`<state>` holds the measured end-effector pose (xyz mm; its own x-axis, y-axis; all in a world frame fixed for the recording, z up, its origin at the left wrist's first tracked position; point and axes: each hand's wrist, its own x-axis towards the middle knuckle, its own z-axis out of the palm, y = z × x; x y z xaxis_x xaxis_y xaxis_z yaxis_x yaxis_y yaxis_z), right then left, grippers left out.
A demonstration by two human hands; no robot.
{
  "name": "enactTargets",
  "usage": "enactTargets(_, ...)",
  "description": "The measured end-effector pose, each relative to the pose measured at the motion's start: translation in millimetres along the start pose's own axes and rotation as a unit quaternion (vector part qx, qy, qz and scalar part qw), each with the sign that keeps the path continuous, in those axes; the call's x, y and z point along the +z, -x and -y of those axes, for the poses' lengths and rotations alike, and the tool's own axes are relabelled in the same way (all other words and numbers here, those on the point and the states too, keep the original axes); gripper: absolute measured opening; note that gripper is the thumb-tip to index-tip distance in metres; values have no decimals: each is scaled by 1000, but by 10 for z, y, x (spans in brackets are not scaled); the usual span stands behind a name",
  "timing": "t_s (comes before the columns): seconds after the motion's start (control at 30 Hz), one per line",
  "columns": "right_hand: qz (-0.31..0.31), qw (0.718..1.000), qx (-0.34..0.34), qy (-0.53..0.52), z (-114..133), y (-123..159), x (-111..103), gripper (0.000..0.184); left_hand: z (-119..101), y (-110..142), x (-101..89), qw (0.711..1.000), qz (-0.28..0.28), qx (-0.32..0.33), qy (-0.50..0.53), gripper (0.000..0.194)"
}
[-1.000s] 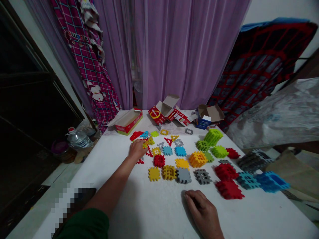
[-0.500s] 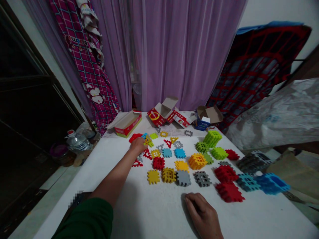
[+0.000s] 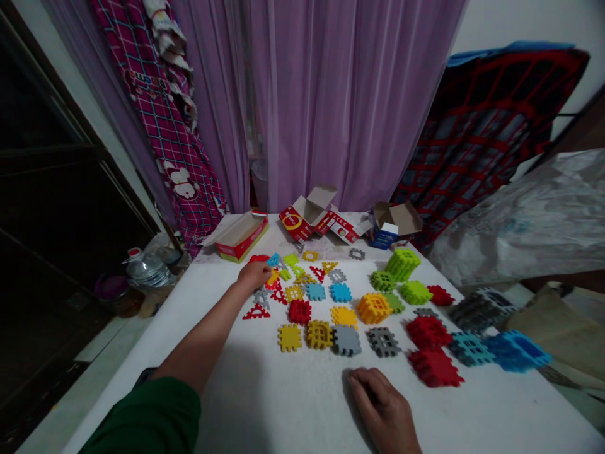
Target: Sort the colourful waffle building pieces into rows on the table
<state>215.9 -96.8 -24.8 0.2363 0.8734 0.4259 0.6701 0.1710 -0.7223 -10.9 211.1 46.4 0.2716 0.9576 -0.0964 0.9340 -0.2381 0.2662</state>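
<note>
Toward the far left of the pile, my left hand reaches over small flat plastic building pieces with its fingers bent inward. Its fingertips are beside an orange-yellow piece; what they pinch, if anything, is hidden. A red piece and a blue piece lie just beyond it. Closer to me are a red triangle piece and a grey piece. My right hand rests on the table, loosely curled with nothing visible in it, below a stack of dark grey square pieces.
Stacked square pieces fill the right side: red ones, blue ones, lime green ones and orange ones. Opened cardboard boxes, including a red box and a blue box, stand along the table's back edge by the curtain.
My left hand has drawn slightly left, uncovering several yellow and green pieces. The red triangle piece nearest me on the left lies a little further left. My right hand has stayed put.
</note>
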Motion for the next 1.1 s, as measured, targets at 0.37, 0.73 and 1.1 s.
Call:
enactTargets(0.37, -3, 1000, 2, 9, -35, 14, 27, 24, -101, 206, -3, 992, 15, 38, -115, 32)
enactTargets(0.73, 1, 1000, 11, 11, -78, 47, 54, 20, -219, 522, -47, 974, -84, 45, 206, 23)
enactTargets(1.1, -64, 984, -108, 124, 38, -262, -119, 32, -948, 1148, 474, 827, 127, 16, 547, 32)
